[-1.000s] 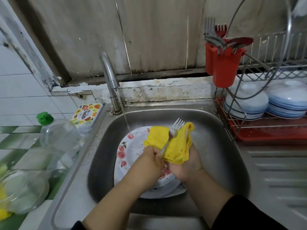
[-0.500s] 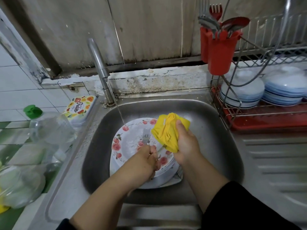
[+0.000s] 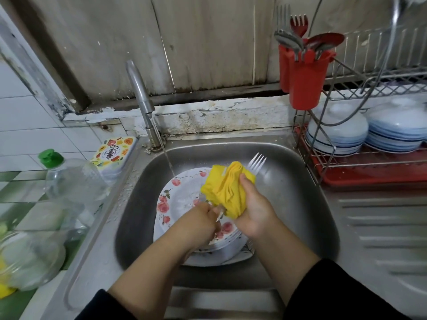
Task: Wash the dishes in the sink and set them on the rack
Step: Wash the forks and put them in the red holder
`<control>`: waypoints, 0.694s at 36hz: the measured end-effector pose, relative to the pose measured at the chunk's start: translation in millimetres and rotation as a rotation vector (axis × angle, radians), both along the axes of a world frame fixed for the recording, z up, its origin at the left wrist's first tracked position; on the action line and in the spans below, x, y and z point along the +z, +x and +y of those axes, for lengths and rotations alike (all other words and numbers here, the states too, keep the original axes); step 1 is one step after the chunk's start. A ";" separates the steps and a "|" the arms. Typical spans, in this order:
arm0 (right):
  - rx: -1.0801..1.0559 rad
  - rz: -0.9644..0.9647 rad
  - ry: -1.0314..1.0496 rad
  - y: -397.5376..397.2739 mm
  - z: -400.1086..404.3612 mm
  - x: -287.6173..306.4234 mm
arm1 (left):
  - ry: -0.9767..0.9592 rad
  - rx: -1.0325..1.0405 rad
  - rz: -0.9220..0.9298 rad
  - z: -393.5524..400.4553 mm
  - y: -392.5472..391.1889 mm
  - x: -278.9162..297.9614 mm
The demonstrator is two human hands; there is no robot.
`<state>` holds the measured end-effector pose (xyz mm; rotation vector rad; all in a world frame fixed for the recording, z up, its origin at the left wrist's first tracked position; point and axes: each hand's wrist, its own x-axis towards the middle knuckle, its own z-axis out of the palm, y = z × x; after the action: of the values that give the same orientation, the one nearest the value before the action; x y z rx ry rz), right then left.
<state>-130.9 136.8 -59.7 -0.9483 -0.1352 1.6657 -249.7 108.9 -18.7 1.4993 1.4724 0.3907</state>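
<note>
Over sink (image 3: 300,204): hands grip — left (image 3: 203,219) fork (image 3: 256,163), right (image 3: 253,209) cloth (image 3: 225,188).

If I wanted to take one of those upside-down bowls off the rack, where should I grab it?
Probably by the little raised ring on top of the nearer bowl. It sits upside down on the rack, so its wide rim faces down against the wires and the round sides look slippery. Come straight down from above, pinch that ring, and mind the wire bar slanting across its front.
</note>
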 end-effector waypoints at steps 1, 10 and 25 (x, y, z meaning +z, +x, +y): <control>0.019 -0.004 -0.016 -3.4 -2.0 -0.1 | 0.021 0.017 0.020 1.1 0.7 -1.9; 0.116 -0.002 0.020 -4.2 -6.8 -0.7 | 0.008 0.093 0.033 1.6 -7.5 1.6; 0.241 -0.164 0.085 -10.7 -13.5 -5.8 | -0.066 0.438 -0.476 2.2 -0.8 -8.0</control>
<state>-141.5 123.3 -65.5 -1.0347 -0.4426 1.7841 -250.4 111.1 -26.8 0.9327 1.3943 0.8863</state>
